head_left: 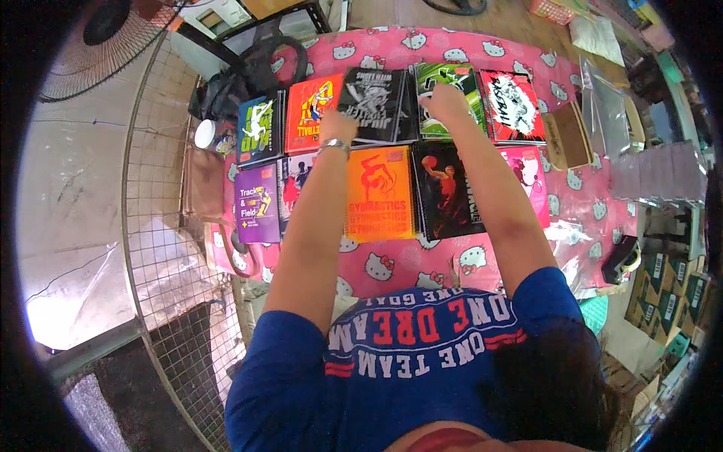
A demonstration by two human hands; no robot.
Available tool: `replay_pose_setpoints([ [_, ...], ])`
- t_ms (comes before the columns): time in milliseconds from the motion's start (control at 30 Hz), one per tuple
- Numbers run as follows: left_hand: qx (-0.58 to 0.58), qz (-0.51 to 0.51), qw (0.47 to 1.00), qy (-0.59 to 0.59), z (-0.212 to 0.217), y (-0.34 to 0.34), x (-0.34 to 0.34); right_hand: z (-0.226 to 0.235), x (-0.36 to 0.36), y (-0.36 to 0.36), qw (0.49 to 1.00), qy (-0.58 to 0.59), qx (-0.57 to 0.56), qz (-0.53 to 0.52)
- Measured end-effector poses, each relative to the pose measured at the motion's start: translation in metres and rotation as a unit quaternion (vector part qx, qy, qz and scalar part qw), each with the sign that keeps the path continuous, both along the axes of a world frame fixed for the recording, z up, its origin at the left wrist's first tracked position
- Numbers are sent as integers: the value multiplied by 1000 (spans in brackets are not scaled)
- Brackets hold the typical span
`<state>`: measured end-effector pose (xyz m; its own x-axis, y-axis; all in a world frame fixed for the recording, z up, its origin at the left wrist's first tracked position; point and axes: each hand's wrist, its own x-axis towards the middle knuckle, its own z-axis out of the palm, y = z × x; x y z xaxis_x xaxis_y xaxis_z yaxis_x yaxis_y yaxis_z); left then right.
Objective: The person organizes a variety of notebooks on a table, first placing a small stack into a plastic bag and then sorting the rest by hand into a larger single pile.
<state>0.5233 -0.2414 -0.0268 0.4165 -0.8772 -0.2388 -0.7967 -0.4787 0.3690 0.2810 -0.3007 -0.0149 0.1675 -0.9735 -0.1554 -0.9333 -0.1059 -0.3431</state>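
Spiral notebooks with sports covers lie in two rows on the table. My left hand [339,128] is closed at the lower left edge of a black notebook [374,94], which stands slightly askew between an orange-red notebook [303,124] and a green one. Over the upper left part of the green notebook [459,113] rests my right hand [446,104], its fingers curled and partly hidden by the hand itself. In the near row are a purple notebook [248,215], an orange notebook [379,192] and a black basketball notebook [443,203]; my forearms cross this row.
A pink patterned cloth [384,265] covers the table. Right of the notebooks stand an open cardboard box [568,135] and a stack of clear-wrapped packs [663,173]. A black bag [230,94] sits at the far left, near a wire grid [154,203] and a fan [105,45].
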Motion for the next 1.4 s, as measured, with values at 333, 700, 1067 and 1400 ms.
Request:
replay_pose_setpoints([
  [333,-187,-93,977,51,237,193,89,0,7,15,990,76,-49,107],
  [700,-24,-373,876,-305,26,345,106,9,27,18,987,99,-75,105],
  [1067,27,27,999,34,-134,485,170,38,149,273,670,-454,-245,534],
  [1400,-82,136,944,288,-117,469,172,-134,211,378,797,-109,-197,561],
])
